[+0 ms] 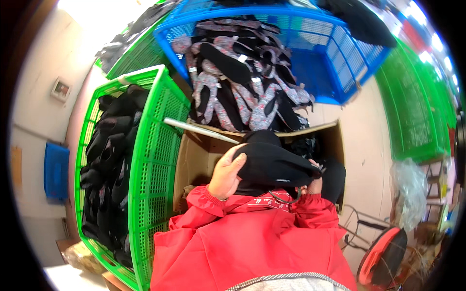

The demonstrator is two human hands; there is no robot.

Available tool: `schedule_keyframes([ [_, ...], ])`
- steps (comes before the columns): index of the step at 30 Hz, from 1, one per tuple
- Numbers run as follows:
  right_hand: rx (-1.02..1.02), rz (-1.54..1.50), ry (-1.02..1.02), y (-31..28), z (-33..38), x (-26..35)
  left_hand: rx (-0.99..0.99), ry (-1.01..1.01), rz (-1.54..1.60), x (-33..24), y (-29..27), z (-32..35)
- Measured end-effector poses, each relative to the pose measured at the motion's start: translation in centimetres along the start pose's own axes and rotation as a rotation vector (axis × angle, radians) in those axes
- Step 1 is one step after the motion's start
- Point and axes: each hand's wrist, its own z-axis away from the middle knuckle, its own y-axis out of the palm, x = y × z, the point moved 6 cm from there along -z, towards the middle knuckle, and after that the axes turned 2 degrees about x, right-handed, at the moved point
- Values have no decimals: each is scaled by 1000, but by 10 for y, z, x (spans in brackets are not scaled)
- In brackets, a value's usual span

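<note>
A black shoe piece (pixel 272 165) is gripped by the left hand (pixel 227 173) and right hand (pixel 314 183) over the cardboard box (pixel 194 160). Next, careful placing seems needed.

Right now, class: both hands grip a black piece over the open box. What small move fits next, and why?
Probably lower the black piece into the cardboard box: the left hand and right hand hold it right above the opening, where other dark pieces already lie.
</note>
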Motion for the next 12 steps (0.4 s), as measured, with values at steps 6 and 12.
schedule_keyframes([
  [6, 5, 99, 125, -57, -40, -21, 48, -140, -529, 9, -15, 7],
  [12, 185, 198, 104, -90, -89, -44, 260, -431, -410, 9, -6, 28],
])
